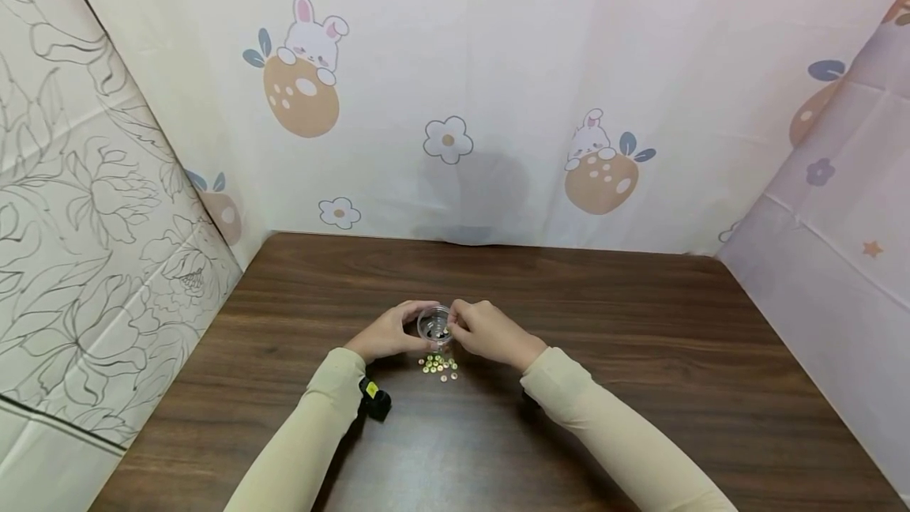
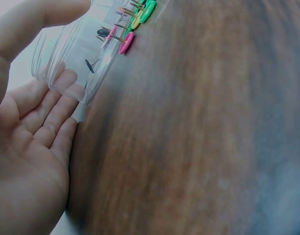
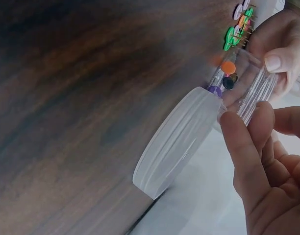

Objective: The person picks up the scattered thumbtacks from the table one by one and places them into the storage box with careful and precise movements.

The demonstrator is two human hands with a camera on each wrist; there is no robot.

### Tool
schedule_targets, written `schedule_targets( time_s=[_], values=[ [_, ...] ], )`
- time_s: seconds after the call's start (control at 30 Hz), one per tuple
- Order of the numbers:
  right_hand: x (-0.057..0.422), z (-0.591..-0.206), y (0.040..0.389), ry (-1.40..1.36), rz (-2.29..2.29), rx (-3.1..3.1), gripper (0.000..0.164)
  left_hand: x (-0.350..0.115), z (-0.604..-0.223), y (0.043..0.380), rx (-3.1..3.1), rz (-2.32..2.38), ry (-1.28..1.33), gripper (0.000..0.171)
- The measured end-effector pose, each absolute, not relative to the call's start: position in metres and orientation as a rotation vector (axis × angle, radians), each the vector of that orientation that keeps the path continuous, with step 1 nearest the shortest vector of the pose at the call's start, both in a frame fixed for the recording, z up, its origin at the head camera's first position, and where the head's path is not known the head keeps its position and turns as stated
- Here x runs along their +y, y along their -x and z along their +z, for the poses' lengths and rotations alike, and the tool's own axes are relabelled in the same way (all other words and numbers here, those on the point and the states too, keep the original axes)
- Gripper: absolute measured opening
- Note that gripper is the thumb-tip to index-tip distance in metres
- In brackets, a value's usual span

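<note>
Clear jar (image 2: 76, 49): upright on the table (image 1: 640, 306), mouth up, between the hands, several tacks inside
Loose tacks (image 1: 433, 370): just on the person's side of the jar, left thumb nearer
Left hand (image 1: 387, 332): grips the jar
Right hand (image 1: 492, 333): fingertips bunched at the rim; anything pinched cannot be told

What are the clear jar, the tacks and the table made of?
The shiny, transparent jar is probably plastic, maybe glass. The tacks have shiny, metallic points and smooth colored heads, perhaps plastic. The table has streaky brown grain: wood or a lookalike.
</note>
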State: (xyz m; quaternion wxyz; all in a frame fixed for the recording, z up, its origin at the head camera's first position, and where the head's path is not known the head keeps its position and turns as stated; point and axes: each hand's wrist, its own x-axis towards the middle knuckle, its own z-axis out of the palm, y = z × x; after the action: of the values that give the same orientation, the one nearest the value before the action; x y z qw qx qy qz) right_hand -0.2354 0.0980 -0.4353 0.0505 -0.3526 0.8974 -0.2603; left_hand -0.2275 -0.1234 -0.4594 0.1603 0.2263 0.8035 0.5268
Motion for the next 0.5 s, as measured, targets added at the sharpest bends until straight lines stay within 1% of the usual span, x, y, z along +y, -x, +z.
schedule_targets(
  time_s=[0.23, 0.5],
  values=[
    [0.096, -0.4357, 0.2351, 1.038, -0.743, 2.743, 0.007, -0.1236, -0.4596, 0.2268, 2.286, 1.515, -0.629, 0.068],
    [0.0969, -0.437, 0.2356, 1.056, -0.718, 2.734, 0.008, -0.1232, -0.4617, 0.2281, 2.279, 1.52, -0.624, 0.07]
  ],
)
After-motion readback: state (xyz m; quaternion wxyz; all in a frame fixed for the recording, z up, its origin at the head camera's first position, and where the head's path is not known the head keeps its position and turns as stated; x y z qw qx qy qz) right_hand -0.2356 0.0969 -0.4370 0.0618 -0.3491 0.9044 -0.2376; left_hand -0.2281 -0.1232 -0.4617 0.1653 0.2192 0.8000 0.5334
